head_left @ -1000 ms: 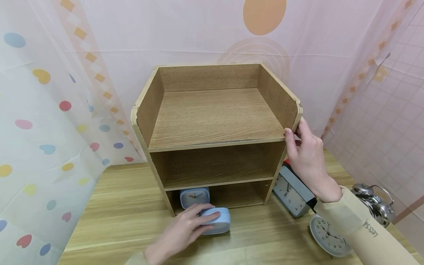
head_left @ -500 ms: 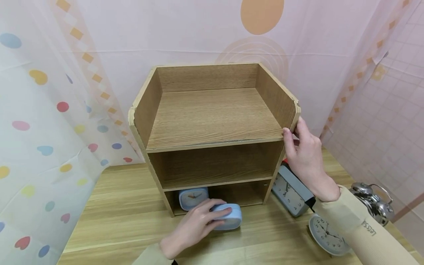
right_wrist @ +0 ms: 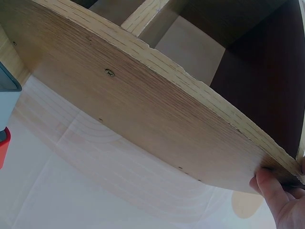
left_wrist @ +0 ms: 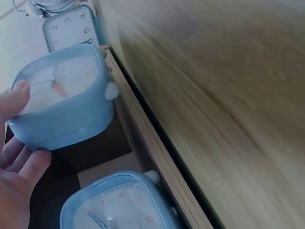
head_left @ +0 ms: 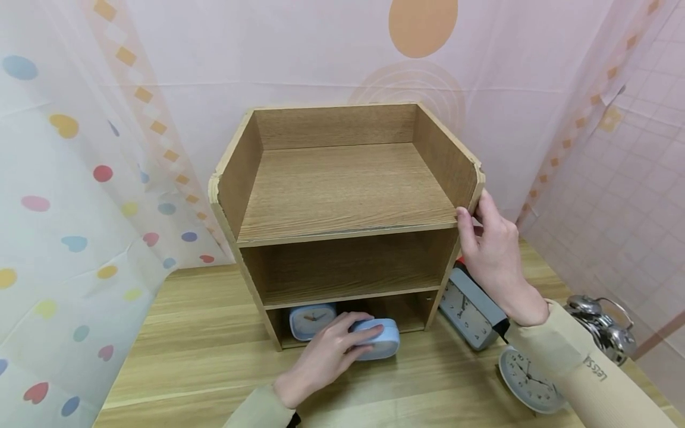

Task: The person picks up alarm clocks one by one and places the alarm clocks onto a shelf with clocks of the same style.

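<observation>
My left hand (head_left: pixel 333 352) grips a light blue alarm clock (head_left: pixel 381 340) at the front of the bottom compartment of a wooden shelf (head_left: pixel 342 190). The left wrist view shows thumb and fingers on opposite sides of this held clock (left_wrist: pixel 71 114), its dial facing up toward the camera. A second light blue alarm clock (head_left: pixel 312 321) stands inside that compartment at the left, dial outward. My right hand (head_left: pixel 495 258) holds the front edge of the shelf's right side panel (right_wrist: pixel 143 105), thumb at the front and fingers round the outer face.
Right of the shelf stands a grey-blue rectangular clock (head_left: pixel 468 309), leaning close to its side. Nearer lies a round grey clock (head_left: pixel 530 380), partly under the right sleeve. A silver twin-bell alarm clock (head_left: pixel 605 327) stands farther right. A patterned curtain (head_left: pixel 321 53) hangs behind.
My left hand has carried the blue clock rightward and slightly away from me, closer to the bottom compartment's opening. The right hand stays on the side panel.
</observation>
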The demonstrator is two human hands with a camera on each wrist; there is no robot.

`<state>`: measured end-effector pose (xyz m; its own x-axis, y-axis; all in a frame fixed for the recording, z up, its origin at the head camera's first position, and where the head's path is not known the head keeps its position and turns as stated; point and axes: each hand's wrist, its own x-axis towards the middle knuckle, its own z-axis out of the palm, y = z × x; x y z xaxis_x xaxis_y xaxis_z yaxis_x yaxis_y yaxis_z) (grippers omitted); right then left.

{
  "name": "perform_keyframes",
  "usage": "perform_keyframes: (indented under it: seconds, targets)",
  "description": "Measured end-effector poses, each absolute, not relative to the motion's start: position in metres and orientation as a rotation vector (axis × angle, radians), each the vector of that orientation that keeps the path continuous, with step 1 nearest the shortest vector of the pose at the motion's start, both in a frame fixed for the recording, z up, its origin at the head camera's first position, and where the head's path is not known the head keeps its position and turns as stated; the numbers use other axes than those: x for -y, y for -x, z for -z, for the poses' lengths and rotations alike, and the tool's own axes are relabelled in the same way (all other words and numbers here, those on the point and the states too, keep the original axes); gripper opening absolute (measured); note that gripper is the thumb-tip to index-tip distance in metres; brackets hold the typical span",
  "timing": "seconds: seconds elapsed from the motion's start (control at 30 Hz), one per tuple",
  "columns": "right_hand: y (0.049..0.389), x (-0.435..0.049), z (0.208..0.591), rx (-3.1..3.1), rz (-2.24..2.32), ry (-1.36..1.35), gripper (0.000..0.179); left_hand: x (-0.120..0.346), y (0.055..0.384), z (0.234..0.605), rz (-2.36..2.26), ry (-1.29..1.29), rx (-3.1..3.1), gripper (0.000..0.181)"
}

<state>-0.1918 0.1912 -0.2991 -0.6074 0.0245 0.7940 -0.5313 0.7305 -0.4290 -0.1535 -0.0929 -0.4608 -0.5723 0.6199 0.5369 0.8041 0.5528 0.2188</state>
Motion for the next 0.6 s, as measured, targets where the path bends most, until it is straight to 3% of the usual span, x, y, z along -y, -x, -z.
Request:
perform_keyframes:
  seconds: [0.6]
  targets:
    - [0.192, -0.190, 0.299, 2.085, -0.831, -0.373, 0.023, 0.068, 0.165, 0.464, 0.680, 1.103, 2.401, 0.038]
